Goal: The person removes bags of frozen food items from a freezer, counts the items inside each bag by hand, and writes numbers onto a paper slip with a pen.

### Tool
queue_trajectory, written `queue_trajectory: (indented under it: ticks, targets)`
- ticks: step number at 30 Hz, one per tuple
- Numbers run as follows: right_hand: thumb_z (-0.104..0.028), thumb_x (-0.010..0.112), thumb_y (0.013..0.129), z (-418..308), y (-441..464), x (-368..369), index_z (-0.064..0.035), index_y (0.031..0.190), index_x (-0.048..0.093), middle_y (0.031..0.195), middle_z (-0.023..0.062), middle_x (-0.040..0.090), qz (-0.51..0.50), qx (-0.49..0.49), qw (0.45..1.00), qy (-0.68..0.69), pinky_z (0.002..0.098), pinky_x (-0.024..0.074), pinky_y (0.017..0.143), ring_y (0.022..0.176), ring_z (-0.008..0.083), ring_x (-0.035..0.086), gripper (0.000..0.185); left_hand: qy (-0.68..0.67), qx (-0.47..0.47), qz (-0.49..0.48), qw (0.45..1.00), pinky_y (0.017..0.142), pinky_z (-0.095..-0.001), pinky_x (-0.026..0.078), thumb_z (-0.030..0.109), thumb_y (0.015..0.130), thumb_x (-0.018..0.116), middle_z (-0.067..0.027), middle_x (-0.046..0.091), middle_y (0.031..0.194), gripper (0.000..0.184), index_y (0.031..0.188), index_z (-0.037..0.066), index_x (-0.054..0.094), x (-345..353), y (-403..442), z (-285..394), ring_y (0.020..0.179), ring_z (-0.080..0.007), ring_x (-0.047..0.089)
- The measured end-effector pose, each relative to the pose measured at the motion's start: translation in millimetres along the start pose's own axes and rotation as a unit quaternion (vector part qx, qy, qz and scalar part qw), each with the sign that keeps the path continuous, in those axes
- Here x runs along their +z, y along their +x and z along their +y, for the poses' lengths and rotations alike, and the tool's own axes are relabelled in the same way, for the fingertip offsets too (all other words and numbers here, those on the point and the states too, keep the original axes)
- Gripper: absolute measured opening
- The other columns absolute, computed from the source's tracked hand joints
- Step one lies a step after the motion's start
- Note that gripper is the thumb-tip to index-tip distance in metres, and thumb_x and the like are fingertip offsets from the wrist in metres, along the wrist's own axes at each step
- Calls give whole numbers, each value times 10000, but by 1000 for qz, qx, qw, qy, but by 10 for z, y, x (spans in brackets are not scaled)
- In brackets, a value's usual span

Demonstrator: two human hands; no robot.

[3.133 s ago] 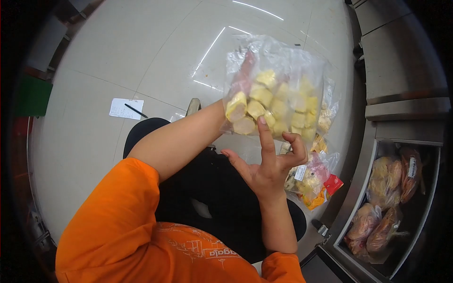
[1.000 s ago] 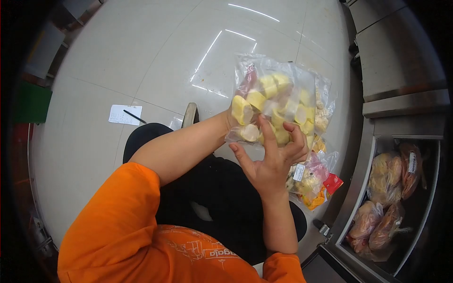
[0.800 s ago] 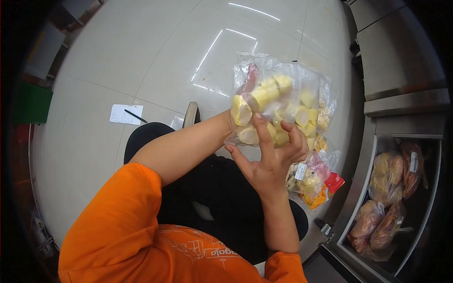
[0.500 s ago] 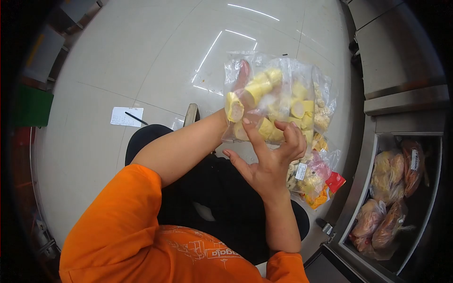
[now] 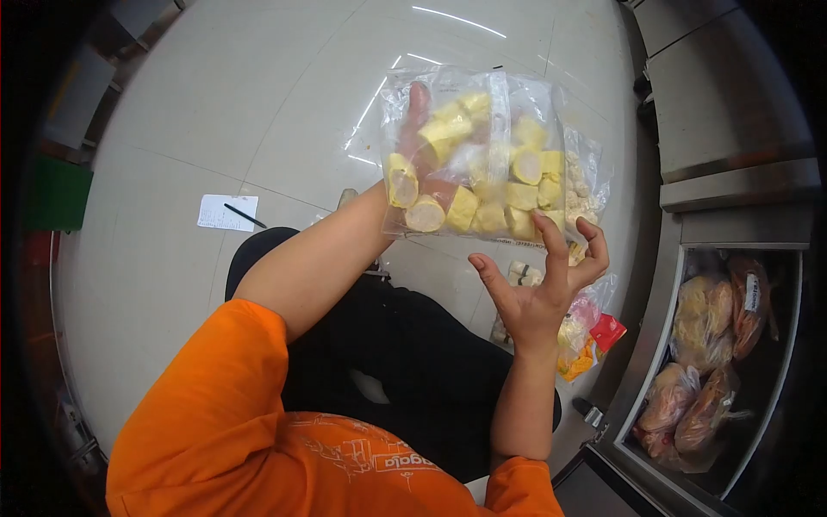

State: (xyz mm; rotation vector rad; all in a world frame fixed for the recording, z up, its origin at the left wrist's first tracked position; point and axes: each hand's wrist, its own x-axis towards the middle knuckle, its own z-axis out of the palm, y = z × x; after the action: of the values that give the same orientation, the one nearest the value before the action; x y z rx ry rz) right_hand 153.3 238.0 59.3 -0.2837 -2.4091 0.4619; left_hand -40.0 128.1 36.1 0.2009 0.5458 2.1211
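A clear plastic bag of thick yellow-rimmed round pieces with pale centres (image 5: 504, 194) is held up above the floor. My left hand (image 5: 415, 133) supports it from underneath and shows partly through the plastic, its thumb along the left side. My right hand (image 5: 543, 302) is just below the bag's near edge, thumb and fingers spread and curved. Its fingertips are close to the bag's lower right part; whether they touch it I cannot tell. Behind the bag lies another clear bag with small pale pieces (image 5: 584, 185), partly covered.
Further packets lie on the floor, including a red and orange one (image 5: 590, 340). To the right, an open metal drawer (image 5: 655, 379) holds several plastic-wrapped bundles (image 5: 702, 314). A paper sheet (image 5: 220, 213) with a dark pen (image 5: 245, 215) lies on the left floor, beyond it a green box (image 5: 59, 194).
The bag and my left hand have shifted up and to the left. My right hand has moved up and right, away from the bag's middle to its lower right edge.
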Motion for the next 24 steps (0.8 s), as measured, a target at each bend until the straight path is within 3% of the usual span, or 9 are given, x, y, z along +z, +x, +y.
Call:
queue_trajectory:
  ticks: [3, 9, 12, 15, 21, 24]
  targets:
    - [-480, 953, 629, 47, 3, 2, -191, 1250, 653, 1321, 152, 330, 3, -3, 999, 37, 488, 334, 1093, 1300, 359, 349, 748, -16, -14, 42, 999, 1144, -595, 368, 887, 879, 319, -162, 448, 1532, 1032, 1525, 89, 416, -89, 51, -47, 1408, -364, 435]
    - [-420, 969, 623, 127, -23, 65, -145, 1137, 679, 1322, 154, 380, 1, 4, 994, 105, 490, 414, 1063, 1276, 365, 428, 652, -48, -52, 45, 997, 1145, -577, 372, 882, 881, 330, -149, 466, 1506, 1001, 1520, 117, 432, -118, 21, -142, 1384, -362, 459]
    - [-358, 984, 623, 126, -21, 69, -137, 1065, 703, 1390, 129, 371, -5, 18, 993, 113, 494, 422, 1093, 1337, 340, 428, 569, -80, -61, 13, 995, 1152, -578, 366, 885, 878, 326, -153, 456, 1526, 999, 1521, 128, 432, -147, 29, -228, 1405, -373, 438]
    - [-355, 985, 612, 140, -16, 52, -136, 1101, 711, 1449, 146, 355, -19, 14, 994, 109, 501, 419, 1095, 1362, 358, 410, 602, -119, -59, -55, 990, 1154, -579, 366, 883, 879, 321, -159, 457, 1530, 994, 1515, 128, 439, -97, 21, -252, 1404, -379, 443]
    - [-380, 978, 604, 42, 29, 48, -141, 1294, 645, 1484, 175, 352, -48, 9, 995, 85, 516, 378, 1128, 1379, 386, 385, 803, -103, -32, 28, 994, 1146, -583, 377, 871, 886, 330, -158, 448, 1545, 988, 1526, 124, 425, -26, -9, -132, 1388, -376, 467]
    - [-390, 970, 628, 50, -2, 95, -140, 1374, 572, 1462, 195, 338, 2, 18, 992, 125, 506, 408, 1086, 1331, 405, 413, 881, -92, -9, -4, 996, 1154, -539, 392, 848, 894, 382, -164, 426, 1559, 1021, 1564, 79, 346, -18, -14, -76, 1410, -356, 448]
